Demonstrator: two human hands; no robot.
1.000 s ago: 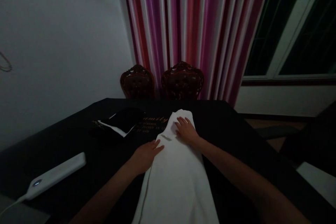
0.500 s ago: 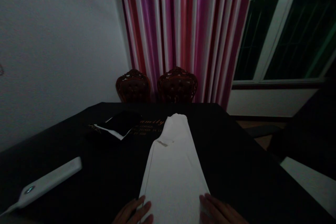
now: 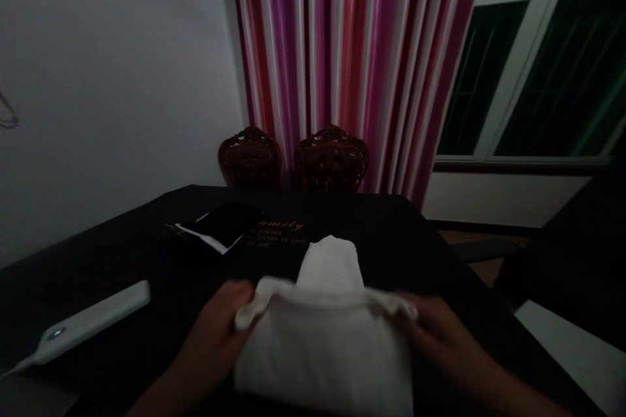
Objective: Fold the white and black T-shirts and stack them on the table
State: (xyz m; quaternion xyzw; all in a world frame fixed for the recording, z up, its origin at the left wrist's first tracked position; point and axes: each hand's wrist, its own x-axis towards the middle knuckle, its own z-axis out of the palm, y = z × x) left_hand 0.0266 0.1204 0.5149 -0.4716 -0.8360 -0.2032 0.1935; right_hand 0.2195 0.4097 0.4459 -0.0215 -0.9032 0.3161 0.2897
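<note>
A white garment [image 3: 325,345] lies on a table with a black cloth [image 3: 420,254]. Its near end is lifted and folded over towards the far end, whose narrow part [image 3: 328,262] still lies flat. My left hand [image 3: 215,332] grips the left corner of the folded edge. At the right corner my right hand [image 3: 443,335] holds the same edge, blurred by motion. Both hands are closed on the fabric.
A white elongated device with a small lit indicator [image 3: 83,329] lies at the left. A dark folded item with a white edge [image 3: 215,228] rests near gold lettering on the cloth. Two carved chairs [image 3: 293,159] stand before a striped curtain [image 3: 352,58]. Windows are at the right.
Both hands drew back from the garment's far part to its near end, took hold of it and carried it forward, folding the garment over itself.
</note>
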